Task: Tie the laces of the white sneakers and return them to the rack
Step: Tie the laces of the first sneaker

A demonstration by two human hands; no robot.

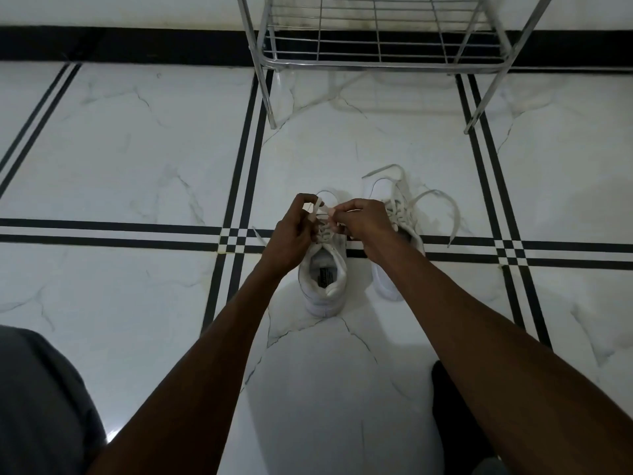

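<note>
Two white sneakers stand side by side on the floor, heels towards me. Over the left sneaker (323, 282) both hands work its laces (320, 209): my left hand (296, 231) pinches one lace end, my right hand (363, 224) pinches the other just above the tongue. A loose end of that lace trails left on the floor. The right sneaker (390, 279) is partly hidden by my right forearm; its laces (442, 207) lie untied, spread in loops over the toe and out to the right.
A metal wire shoe rack (376, 46) stands against the wall just beyond the sneakers, its lowest shelf bare. The floor is white marble tile with black stripes (239, 186). My grey-clad knee (37, 399) is at bottom left; a dark shape (445, 399) lies at bottom right.
</note>
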